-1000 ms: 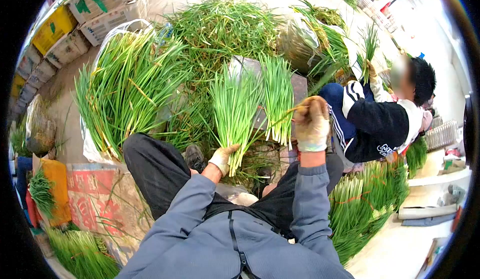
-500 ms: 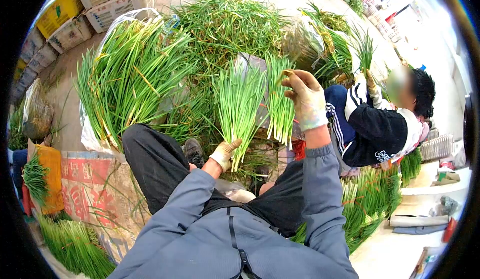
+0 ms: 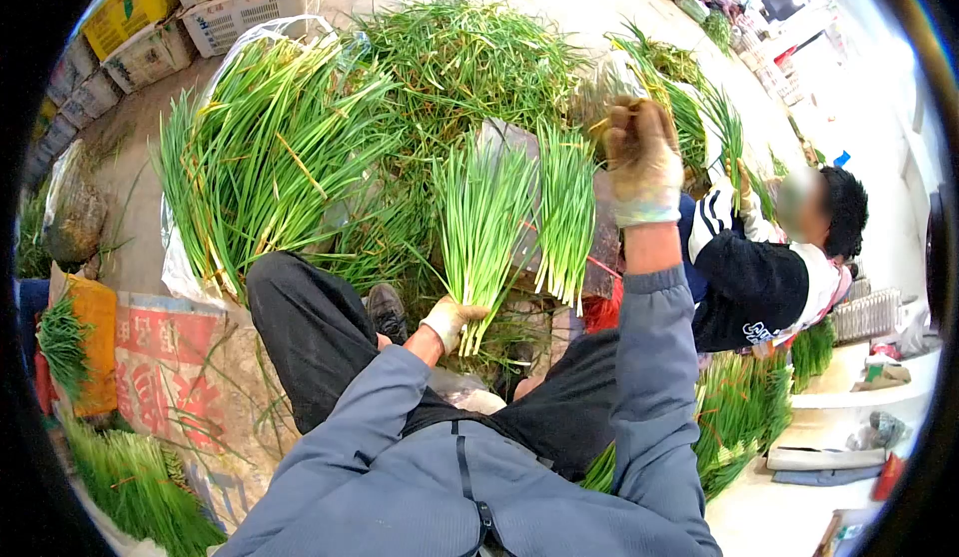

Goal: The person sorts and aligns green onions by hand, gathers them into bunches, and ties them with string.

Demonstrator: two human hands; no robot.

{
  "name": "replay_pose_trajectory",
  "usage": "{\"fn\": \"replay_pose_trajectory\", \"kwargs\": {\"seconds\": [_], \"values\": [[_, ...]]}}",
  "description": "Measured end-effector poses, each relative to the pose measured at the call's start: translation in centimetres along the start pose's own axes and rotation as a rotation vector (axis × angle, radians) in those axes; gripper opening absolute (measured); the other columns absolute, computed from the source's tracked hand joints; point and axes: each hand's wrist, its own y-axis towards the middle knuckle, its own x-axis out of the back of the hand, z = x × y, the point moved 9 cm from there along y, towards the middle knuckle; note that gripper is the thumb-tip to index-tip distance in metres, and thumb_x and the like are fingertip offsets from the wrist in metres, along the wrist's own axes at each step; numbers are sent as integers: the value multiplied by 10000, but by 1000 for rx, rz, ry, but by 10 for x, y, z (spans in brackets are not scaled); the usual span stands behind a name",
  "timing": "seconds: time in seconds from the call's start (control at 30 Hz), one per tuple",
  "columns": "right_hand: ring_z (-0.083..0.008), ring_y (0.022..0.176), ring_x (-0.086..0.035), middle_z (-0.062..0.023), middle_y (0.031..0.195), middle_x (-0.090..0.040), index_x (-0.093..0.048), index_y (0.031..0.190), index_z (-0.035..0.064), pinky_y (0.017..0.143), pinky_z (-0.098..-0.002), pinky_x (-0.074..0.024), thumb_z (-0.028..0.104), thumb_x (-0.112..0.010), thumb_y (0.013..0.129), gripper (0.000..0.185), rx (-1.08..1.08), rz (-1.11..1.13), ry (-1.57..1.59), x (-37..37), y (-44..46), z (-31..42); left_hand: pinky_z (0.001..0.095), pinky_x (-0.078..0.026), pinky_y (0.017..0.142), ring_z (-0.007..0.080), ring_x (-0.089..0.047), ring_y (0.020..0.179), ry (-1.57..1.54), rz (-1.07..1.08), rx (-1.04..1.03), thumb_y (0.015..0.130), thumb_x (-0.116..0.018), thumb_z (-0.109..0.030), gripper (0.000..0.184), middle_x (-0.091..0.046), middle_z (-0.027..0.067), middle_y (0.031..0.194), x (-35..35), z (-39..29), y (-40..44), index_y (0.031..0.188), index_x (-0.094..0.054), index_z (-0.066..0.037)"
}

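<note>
My gloved left hand [image 3: 453, 323] is closed around the white lower ends of a bunch of garlic chives [image 3: 482, 219], leaves fanned away from me. A second bundle of chives [image 3: 565, 207] lies just right of it on a dark board [image 3: 605, 242], touched by neither hand. Raised to the right of that bundle is my gloved right hand [image 3: 644, 162], smeared by motion. Its fingers are curled in; whatever they hold, if anything, cannot be made out. Red ties [image 3: 602, 307] lie below the board, by my right knee.
A big heap of loose chives [image 3: 270, 157] rests on white plastic at left, with more greens [image 3: 470, 62] piled ahead. A co-worker [image 3: 764, 257] sits close on the right, holding chives. Finished-looking bundles [image 3: 739, 412] stand behind my right arm; crates [image 3: 250, 17] are stacked far left.
My right hand has swung up and to the right, away from the second bundle, and its fingers have curled in. The left hand keeps its grip on the chives.
</note>
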Motion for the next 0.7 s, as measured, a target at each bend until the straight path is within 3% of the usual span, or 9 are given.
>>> {"fn": "replay_pose_trajectory", "kwargs": {"seconds": [0.1,0.23,0.3,0.4,0.43,0.53,0.57,0.6,0.7], "values": [[-238,910,-681,-154,1086,-696,-683,1061,47,667,-307,-577,107,-667,945,131,149,67,62,-14,2,54,389,-557,732,231,-678,833,24,10,-36,816,-700,45,349,-718,89,997,4,3,7,1158,-675,-20],[-229,949,-640,-159,1167,-657,-677,1092,45,702,-280,-543,164,-656,961,178,308,220,38,-41,-17,132,374,-567,706,217,-684,781,-93,23,14,817,-720,16,307,-722,78,954,-4,-5,-3,1119,-684,-18],[-136,858,-591,-137,1151,-645,-630,1117,26,608,-204,-473,162,-637,975,196,436,200,-100,-47,-45,159,354,-582,631,234,-689,704,-210,11,85,857,-716,-68,241,-720,81,891,-3,-3,-4,1089,-680,-13],[-128,799,-558,-91,1145,-638,-591,1149,45,572,-212,-438,152,-578,1003,182,556,-61,-352,-28,-104,164,349,-606,591,245,-695,714,-316,16,145,939,-630,-160,250,-725,114,924,-1,0,0,1136,-644,-7],[-139,799,-580,-102,1108,-650,-606,1085,39,577,-228,-461,134,-604,973,147,546,-135,-498,-22,-123,155,349,-606,591,245,-695,714,-309,16,157,939,-630,-160,250,-725,114,924,-5,-2,-2,1136,-644,-7],[-173,799,-649,-133,997,-685,-651,893,20,589,-278,-532,80,-682,885,68,414,-234,-1242,-6,-186,84,384,-625,653,276,-709,866,-347,53,145,994,-542,-211,321,-710,160,1034,-6,-3,3,1227,-596,2],[-198,769,-653,-137,946,-692,-689,912,22,679,-311,-552,44,-717,842,79,424,-174,-1337,11,-204,48,384,-625,653,276,-709,866,-342,51,158,994,-542,-211,321,-710,160,1034,-8,-1,2,1227,-596,2],[-270,833,-689,-144,954,-712,-702,997,31,795,-360,-557,37,-757,791,213,272,-65,-1438,46,-225,-3,389,-625,679,289,-703,904,-385,52,162,1005,-518,-230,340,-702,169,1060,-12,-3,0,1244,-584,4],[-367,963,-687,-174,1001,-721,-689,1117,54,835,-385,-542,174,-735,833,311,-543,312,-1884,131,-297,-133,416,-612,735,323,-682,978,-423,63,152,1030,-463,-288,401,-680,197,1115,-14,1,8,1281,-553,11]]}}
